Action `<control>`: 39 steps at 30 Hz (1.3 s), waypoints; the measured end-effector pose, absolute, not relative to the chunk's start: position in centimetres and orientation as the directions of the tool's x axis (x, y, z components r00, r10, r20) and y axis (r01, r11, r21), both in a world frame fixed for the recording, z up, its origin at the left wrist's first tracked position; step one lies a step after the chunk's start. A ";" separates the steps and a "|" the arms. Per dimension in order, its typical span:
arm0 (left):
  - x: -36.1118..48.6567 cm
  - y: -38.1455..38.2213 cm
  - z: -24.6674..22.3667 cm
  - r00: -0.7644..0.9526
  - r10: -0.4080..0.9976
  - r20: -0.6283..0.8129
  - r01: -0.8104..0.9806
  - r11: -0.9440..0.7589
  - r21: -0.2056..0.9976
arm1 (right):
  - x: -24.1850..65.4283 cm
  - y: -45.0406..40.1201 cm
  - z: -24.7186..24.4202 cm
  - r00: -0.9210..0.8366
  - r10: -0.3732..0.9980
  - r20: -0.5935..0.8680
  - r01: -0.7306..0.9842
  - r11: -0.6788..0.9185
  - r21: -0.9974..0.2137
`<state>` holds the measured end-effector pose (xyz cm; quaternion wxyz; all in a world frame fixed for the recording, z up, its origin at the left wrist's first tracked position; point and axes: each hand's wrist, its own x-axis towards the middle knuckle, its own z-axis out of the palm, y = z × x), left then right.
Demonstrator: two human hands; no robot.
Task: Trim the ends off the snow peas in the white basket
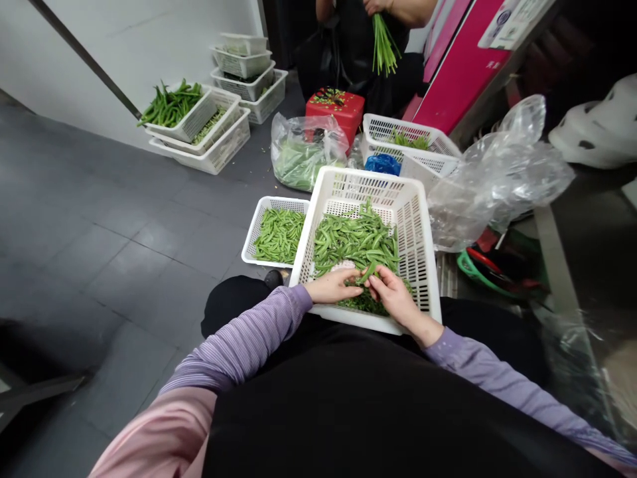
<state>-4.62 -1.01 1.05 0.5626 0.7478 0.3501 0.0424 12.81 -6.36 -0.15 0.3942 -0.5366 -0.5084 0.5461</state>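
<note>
A large white basket (434,265) stands tilted slightly before me, with many green pea pods (355,236) heaped in it. Over its near part my right hand (397,299) pinches a single pea pod (369,273) between thumb and fingers. My left hand (334,286) is closed at the pod's other side, its fingertips against it. Darker green trimmings (365,303) lie under my hands at the basket's near end. To the left, a smaller white basket (245,252) holds more pods, partly overlapped by the large one.
Stacked white baskets (219,159) with green peppers (174,105) stand far left. Beyond my basket are a plastic bag of greens (298,159), a red stool (343,119) and another basket (448,153). A co-worker's hand (375,6) holds long green stalks (384,46). Crumpled clear plastic (502,172) lies right.
</note>
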 end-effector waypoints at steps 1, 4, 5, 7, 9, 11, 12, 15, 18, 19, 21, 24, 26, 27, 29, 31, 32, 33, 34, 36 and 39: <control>-4.5 -1.2 1.1 0.765 0.541 -0.349 0.487 -0.132 0.863 | 13.0 -6.5 -0.2 -0.122 0.977 -0.172 0.187 -0.148 -0.971; -4.2 -1.7 1.2 0.734 0.572 -0.367 0.600 -0.290 0.746 | 13.7 -7.2 0.1 -0.038 0.999 -0.001 0.544 0.020 -0.839; -4.1 -2.0 1.1 0.716 0.606 -0.347 0.636 -0.361 0.682 | 14.0 -7.4 0.2 -0.057 0.994 0.094 0.665 0.108 -0.739; -4.1 -2.4 1.1 0.707 0.633 -0.314 0.672 -0.466 0.575 | 14.2 -7.7 0.5 -0.246 0.949 0.195 0.802 0.312 -0.509; -4.1 -2.7 1.0 0.726 0.624 -0.288 0.662 -0.520 0.540 | 13.9 -7.8 0.7 -0.458 0.880 0.122 0.800 0.468 -0.375; -4.3 -2.8 1.0 0.751 0.619 -0.230 0.623 -0.549 0.557 | 13.4 -7.4 0.7 -0.537 0.843 0.032 0.770 0.506 -0.390; -4.4 -2.8 1.0 0.759 0.622 -0.194 0.601 -0.552 0.578 | 13.2 -7.1 0.7 -0.546 0.837 0.008 0.753 0.495 -0.433; -4.8 -2.7 0.8 0.767 0.633 -0.105 0.521 -0.518 0.678 | 13.1 -6.2 0.9 -0.561 0.828 -0.010 0.669 0.446 -0.595; -4.9 -2.9 0.5 0.741 0.669 -0.057 0.460 -0.444 0.769 | 13.5 -5.8 1.3 -0.519 0.854 -0.024 0.608 0.350 -0.712; -4.9 -3.0 0.3 0.717 0.696 -0.049 0.459 -0.417 0.785 | 13.4 -5.8 1.4 -0.491 0.871 -0.033 0.596 0.308 -0.741; -4.6 -3.1 0.1 0.650 0.759 -0.044 0.482 -0.367 0.796 | 12.8 -6.2 1.1 -0.393 0.917 -0.065 0.581 0.193 -0.790; -4.0 -3.0 -0.2 0.541 0.840 -0.043 0.552 -0.316 0.771 | 10.8 -7.0 -0.3 -0.147 0.978 -0.146 0.491 -0.056 -0.869; -3.7 -2.9 -0.5 0.532 0.843 -0.086 0.606 -0.308 0.733 | 10.0 -6.8 -1.5 0.012 0.971 -0.238 0.313 -0.230 -0.922; -3.6 -2.9 -0.6 0.550 0.826 -0.129 0.640 -0.317 0.700 | 10.1 -6.4 -2.0 0.075 0.957 -0.280 0.198 -0.290 -0.936; -3.5 -2.8 -1.0 0.598 0.762 -0.250 0.712 -0.361 0.603 | 11.5 -4.8 -2.7 0.186 0.925 -0.332 -0.009 -0.336 -0.942; -3.5 -2.7 -1.4 0.616 0.694 -0.374 0.765 -0.412 0.496 | 14.2 -2.7 -2.9 0.269 0.908 -0.320 -0.081 -0.310 -0.947; -3.5 -2.7 -1.7 0.617 0.667 -0.418 0.777 -0.431 0.459 | 15.7 -1.6 -3.0 0.285 0.909 -0.305 -0.048 -0.304 -0.951; -3.6 -2.5 -1.9 0.622 0.642 -0.448 0.779 -0.446 0.441 | 17.0 -0.6 -3.1 0.282 0.920 -0.274 0.041 -0.297 -0.954; -3.7 -2.4 -2.2 0.631 0.622 -0.464 0.774 -0.459 0.437 | 18.1 0.1 -3.2 0.272 0.936 -0.225 0.188 -0.281 -0.941; -3.9 -2.0 -2.6 0.656 0.587 -0.474 0.754 -0.483 0.445 | 19.0 1.2 -3.7 0.201 0.971 -0.126 0.569 -0.221 -0.792; -3.9 -1.5 -3.3 0.685 0.537 -0.492 0.728 -0.505 0.464 | 18.2 1.6 -5.2 0.030 0.994 -0.102 0.938 -0.063 -0.340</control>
